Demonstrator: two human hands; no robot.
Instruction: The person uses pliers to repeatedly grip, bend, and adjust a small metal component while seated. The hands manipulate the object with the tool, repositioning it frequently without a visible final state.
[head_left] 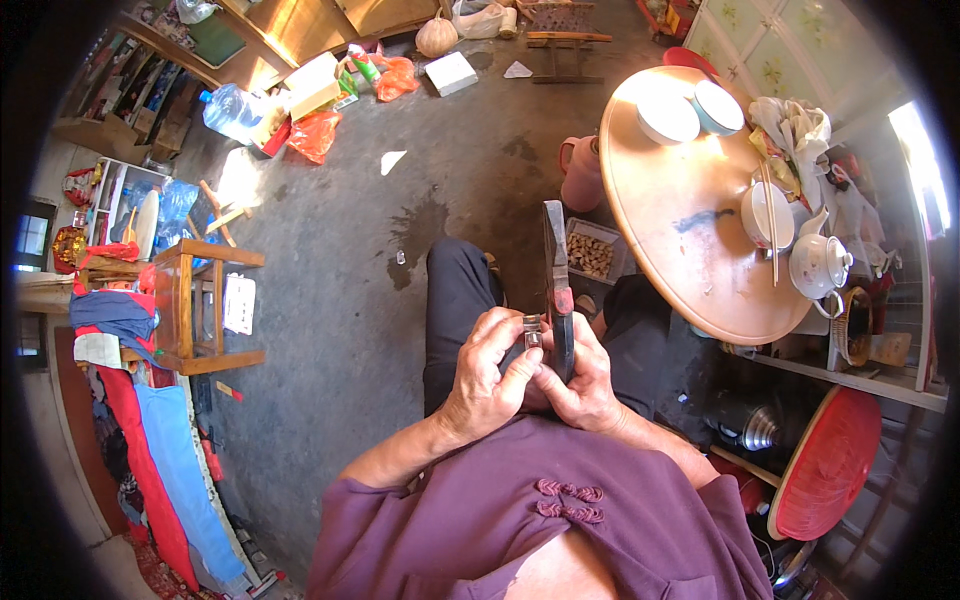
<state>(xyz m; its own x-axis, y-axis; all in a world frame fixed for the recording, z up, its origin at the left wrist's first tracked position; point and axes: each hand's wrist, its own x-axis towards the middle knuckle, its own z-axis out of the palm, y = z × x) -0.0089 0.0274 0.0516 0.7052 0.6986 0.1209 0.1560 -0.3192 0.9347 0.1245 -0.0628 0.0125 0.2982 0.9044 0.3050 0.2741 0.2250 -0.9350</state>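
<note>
My left hand [487, 375] pinches a small shiny metal piece [533, 330], whose exact kind is too small to tell. Close against it, my right hand [585, 385] is closed on a long dark hand tool [556, 255] with a red section below its metal end. The tool points away from me, nearly upright in the picture; its lower end is partly hidden by my fingers. My thumbs meet near the metal piece, over my lap in dark trousers [462, 290].
To the right stands a round wooden table [650, 230] with bowls, chopsticks and a teapot [820, 262]. Under its edge are a pink jug [580, 175] and a box of nuts [592, 252]. A wooden chair [190, 305] stands left; a red round lid-like object [825, 463] is at right.
</note>
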